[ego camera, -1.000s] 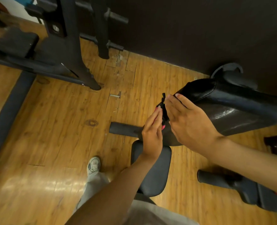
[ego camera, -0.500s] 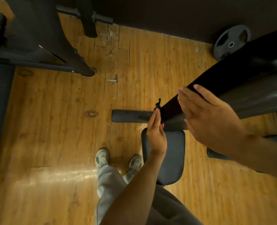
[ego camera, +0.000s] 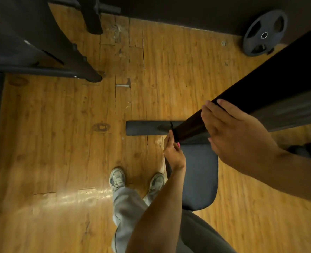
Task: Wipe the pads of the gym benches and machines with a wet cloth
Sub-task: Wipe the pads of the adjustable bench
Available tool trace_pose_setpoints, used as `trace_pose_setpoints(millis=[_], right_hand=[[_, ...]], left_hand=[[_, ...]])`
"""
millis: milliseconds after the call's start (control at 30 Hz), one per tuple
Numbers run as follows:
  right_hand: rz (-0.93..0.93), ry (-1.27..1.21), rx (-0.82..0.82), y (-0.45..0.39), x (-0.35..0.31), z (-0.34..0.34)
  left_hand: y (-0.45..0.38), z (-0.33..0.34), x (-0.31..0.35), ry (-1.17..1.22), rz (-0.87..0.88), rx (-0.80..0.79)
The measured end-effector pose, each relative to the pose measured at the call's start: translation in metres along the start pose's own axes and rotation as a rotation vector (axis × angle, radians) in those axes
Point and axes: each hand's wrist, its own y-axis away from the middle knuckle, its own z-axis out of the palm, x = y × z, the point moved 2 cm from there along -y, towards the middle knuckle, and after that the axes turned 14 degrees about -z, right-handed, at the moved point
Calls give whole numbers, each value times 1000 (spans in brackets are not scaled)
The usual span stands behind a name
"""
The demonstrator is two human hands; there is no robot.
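— Pad (ego camera: pixel 271 83) first: where does it sit?

— It runs as a long dark slab from the 2 o'clock corner of the view down to the middle, tilted, its low end just above the seat (ego camera: pixel 200 178)

— And the cloth (ego camera: pixel 173 129)?

— Dark, bunched, only a small tuft of it shows, at the pad's low end, at 9 o'clock from the right hand (ego camera: pixel 237 136). Whether it is wet I cannot tell

— Who holds it?

— The left hand (ego camera: pixel 173 152), which pinches it against the pad's end with fingers pressed together and pointing up; something pink shows at the fingertips

— The right hand, then?

— Flat on the pad's near edge, fingers (ego camera: pixel 222 106) straight and close together, the tips over the top edge. It carries nothing

— What lies round about?

— A foam roller (ego camera: pixel 143 127) crosses behind the pad's end, sticking out toward 9 o'clock. A weight plate (ego camera: pixel 264 33) leans on the dark wall at 1 o'clock. Black machine legs (ego camera: pixel 63 57) fill the 10 o'clock corner. Two pale shoes (ego camera: pixel 117 178) stand on the wooden floor (ego camera: pixel 59 143) at 6 o'clock, just left of the seat, with grey trousers above them
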Motion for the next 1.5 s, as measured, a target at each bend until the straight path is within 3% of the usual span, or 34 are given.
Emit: trace_pose_setpoints(millis=[67, 333, 433, 600, 700, 833, 1033, 1100, 1267, 1433, 1500], right_hand=[[3, -47, -8, 9, 2, -5], [105, -106, 35, 94, 52, -43], [206, -78, 225, 120, 62, -55], [381, -317, 542, 167, 94, -65], [471, -446, 635, 181, 98, -61], [515, -539, 692, 190, 103, -56], [462, -490, 718, 188, 109, -49], [461, -495, 730, 188, 111, -48], [452, -490, 742, 184, 109, -46], [394, -405, 657, 183, 107, -50], [361, -345, 631, 179, 103, -57]], left_hand=[[8, -3, 20, 8, -11, 11], [100, -42, 164, 245, 340, -98], [123, -49, 223, 275, 452, -106], [166, -68, 303, 271, 672, -198], [185, -74, 344, 242, 730, -268], [189, -76, 366, 97, 929, -208], [174, -76, 316, 201, 687, -173], [179, -76, 329, 215, 696, -184], [176, -72, 338, 161, 911, -226], [162, -73, 308, 140, 680, -220], [170, -71, 319, 157, 664, -209]])
